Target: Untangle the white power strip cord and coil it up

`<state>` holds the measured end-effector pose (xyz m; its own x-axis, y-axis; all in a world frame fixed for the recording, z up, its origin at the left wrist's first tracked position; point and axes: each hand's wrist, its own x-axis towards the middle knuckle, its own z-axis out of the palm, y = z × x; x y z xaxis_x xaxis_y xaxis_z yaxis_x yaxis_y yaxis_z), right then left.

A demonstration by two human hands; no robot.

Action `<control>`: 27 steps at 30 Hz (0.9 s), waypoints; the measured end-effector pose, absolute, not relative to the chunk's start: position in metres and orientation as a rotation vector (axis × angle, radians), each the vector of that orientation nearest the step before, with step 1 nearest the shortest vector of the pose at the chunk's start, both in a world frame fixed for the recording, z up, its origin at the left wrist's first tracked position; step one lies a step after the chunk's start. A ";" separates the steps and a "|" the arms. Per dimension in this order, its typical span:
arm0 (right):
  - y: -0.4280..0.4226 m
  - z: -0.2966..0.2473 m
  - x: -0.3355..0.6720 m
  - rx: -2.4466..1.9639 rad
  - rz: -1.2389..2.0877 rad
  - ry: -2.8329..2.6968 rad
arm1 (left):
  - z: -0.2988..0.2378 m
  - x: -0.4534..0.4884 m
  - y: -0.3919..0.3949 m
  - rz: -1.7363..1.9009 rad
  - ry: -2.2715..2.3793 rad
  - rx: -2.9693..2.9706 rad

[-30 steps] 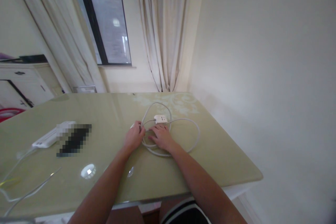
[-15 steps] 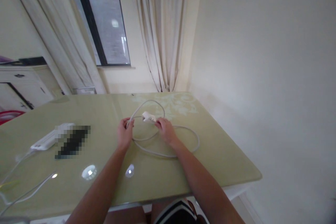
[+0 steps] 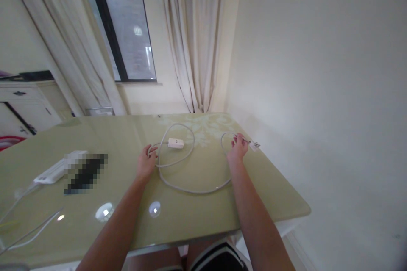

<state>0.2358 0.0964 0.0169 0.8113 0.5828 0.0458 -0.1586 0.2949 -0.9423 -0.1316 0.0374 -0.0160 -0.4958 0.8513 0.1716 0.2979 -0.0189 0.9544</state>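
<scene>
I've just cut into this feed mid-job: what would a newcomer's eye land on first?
A white cord loops across the middle of the green table, with a small white socket box lying inside its far loop. The left hand pinches the cord at the loop's left side, and the right hand holds the plug out near the table's right edge.

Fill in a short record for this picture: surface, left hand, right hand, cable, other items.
Surface: green glossy table
Left hand: pinching the white cable beside its loop
Right hand: gripping the same cable just behind the plug, near the table's right edge
Cable: loops round a small white socket block
Other items: white power strip at far left
</scene>
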 end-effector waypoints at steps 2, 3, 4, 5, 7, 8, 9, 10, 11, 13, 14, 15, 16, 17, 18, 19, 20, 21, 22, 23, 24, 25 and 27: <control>0.101 0.012 0.251 -1.260 0.462 -0.381 | -0.018 -0.133 0.036 1.405 1.933 1.310; 0.102 0.011 0.257 -1.304 0.428 -0.369 | -0.018 -0.133 0.035 1.358 1.996 1.350; 0.101 0.010 0.263 -1.352 0.390 -0.366 | -0.018 -0.133 0.034 1.337 2.032 1.374; 0.100 0.009 0.267 -1.400 0.350 -0.375 | -0.017 -0.133 0.033 1.348 2.027 1.363; 0.096 0.009 0.272 -1.493 0.282 -0.430 | -0.015 -0.133 0.032 1.429 1.926 1.258; 0.094 0.009 0.272 -1.538 0.260 -0.473 | -0.014 -0.132 0.032 1.470 1.855 1.189; 0.092 0.009 0.271 -1.581 0.246 -0.523 | -0.013 -0.131 0.032 1.500 1.788 1.125; 0.089 0.009 0.270 -1.624 0.240 -0.572 | -0.012 -0.130 0.032 1.517 1.733 1.074; 0.088 0.009 0.268 -1.667 0.241 -0.617 | -0.012 -0.129 0.033 1.525 1.693 1.040; 0.086 0.009 0.264 -1.749 0.254 -0.693 | -0.012 -0.126 0.033 1.541 1.640 0.994; 0.087 0.009 0.262 -1.787 0.267 -0.724 | -0.012 -0.125 0.034 1.560 1.609 0.965; 0.088 0.008 0.261 -1.824 0.284 -0.754 | -0.013 -0.124 0.035 1.594 1.568 0.932; 0.090 0.008 0.261 -1.857 0.303 -0.784 | -0.014 -0.123 0.037 1.642 1.518 0.903; 0.093 0.008 0.261 -1.885 0.325 -0.817 | -0.015 -0.123 0.039 1.702 1.466 0.879; 0.096 0.009 0.262 -1.908 0.347 -0.853 | -0.017 -0.123 0.041 1.763 1.422 0.862; 0.099 0.009 0.263 -1.925 0.368 -0.891 | -0.018 -0.123 0.044 1.819 1.395 0.855; 0.101 0.009 0.264 -1.935 0.387 -0.932 | -0.019 -0.123 0.048 1.862 1.396 0.857; 0.103 0.009 0.264 -1.940 0.400 -0.975 | -0.021 -0.124 0.052 1.882 1.435 0.869; 0.105 0.009 0.265 -1.940 0.409 -1.016 | -0.022 -0.124 0.056 1.884 1.495 0.876; 0.106 0.008 0.265 -1.939 0.413 -1.053 | -0.023 -0.125 0.061 1.876 1.562 0.877; 0.107 0.007 0.264 -1.936 0.414 -1.088 | -0.024 -0.126 0.065 1.864 1.625 0.874; 0.107 0.005 0.263 -1.931 0.414 -1.120 | -0.025 -0.127 0.070 1.852 1.681 0.867; 0.106 0.001 0.262 -1.912 0.410 -1.174 | -0.025 -0.128 0.078 1.833 1.762 0.853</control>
